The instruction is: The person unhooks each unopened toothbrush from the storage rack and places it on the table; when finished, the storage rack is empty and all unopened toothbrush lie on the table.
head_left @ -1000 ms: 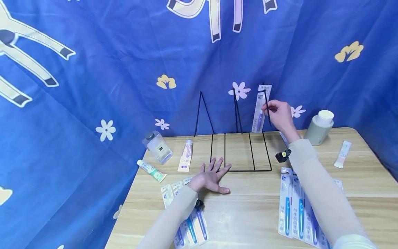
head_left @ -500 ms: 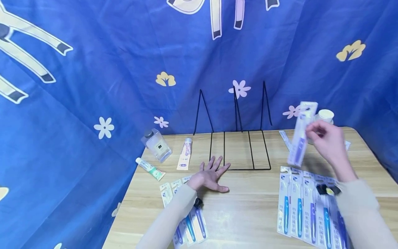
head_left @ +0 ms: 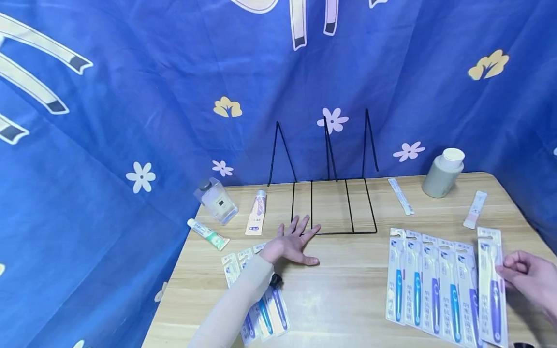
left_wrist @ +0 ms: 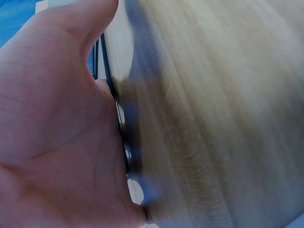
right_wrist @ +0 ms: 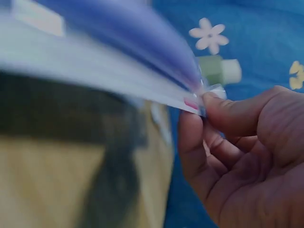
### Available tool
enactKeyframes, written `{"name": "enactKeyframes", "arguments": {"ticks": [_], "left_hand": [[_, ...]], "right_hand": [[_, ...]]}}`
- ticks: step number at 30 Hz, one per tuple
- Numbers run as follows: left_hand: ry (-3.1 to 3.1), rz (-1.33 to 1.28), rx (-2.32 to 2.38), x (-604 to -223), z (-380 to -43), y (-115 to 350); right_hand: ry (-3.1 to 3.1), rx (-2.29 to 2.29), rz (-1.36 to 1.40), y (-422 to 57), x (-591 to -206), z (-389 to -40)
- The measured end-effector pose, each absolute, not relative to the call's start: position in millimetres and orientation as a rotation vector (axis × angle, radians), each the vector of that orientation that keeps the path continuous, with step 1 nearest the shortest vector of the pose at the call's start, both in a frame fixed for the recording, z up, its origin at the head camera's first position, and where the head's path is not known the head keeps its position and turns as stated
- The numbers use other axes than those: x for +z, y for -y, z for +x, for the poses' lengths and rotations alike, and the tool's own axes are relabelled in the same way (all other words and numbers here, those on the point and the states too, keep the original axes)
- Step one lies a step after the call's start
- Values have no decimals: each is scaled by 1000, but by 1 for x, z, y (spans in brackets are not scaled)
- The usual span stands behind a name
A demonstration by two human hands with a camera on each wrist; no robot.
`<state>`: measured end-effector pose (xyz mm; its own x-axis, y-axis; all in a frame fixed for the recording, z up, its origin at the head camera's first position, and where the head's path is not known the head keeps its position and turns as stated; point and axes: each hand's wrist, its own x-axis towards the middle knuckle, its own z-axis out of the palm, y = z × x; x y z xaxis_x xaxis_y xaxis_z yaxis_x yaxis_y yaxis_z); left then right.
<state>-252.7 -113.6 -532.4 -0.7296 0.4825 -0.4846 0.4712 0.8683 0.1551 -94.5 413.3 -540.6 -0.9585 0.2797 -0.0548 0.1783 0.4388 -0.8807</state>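
At the right of the head view my right hand (head_left: 528,275) pinches the edge of a packaged purple toothbrush (head_left: 495,295) between thumb and forefinger. The right wrist view shows the same toothbrush pack (right_wrist: 118,42) held at its edge, tilted above the wooden table. Just left of it lies a fanned row of packaged toothbrushes (head_left: 435,290), blue and purple. My left hand (head_left: 293,245) has its fingers spread, with fingertips at the front bar of the black wire rack (head_left: 332,234). Beneath my left forearm, more packaged toothbrushes (head_left: 274,309) are partly hidden by the sleeve.
Left of the rack are a clear bottle (head_left: 219,203), a green-and-white tube (head_left: 209,234) and a pink-and-white tube (head_left: 256,212). Behind the right row lie two slim sachets, one of them a pale sachet (head_left: 475,210), near a grey-green bottle (head_left: 443,174). A blue curtain (head_left: 174,96) hangs behind the table.
My right hand has carried the purple toothbrush pack from the rack's right upright, rightward and toward me, to beside the right row. My left hand has stayed at the rack's front.
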Motion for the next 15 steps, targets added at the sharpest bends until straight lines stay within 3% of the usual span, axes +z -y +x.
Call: {"name": "enactKeyframes", "arguments": {"ticks": [8, 15], "left_hand": [[-2521, 706, 11, -530, -251, 114], [-2523, 689, 49, -532, -249, 118]], "right_hand": [[2873, 1354, -446, -421, -567, -87], [2985, 1084, -477, -415, -565, -87]]}}
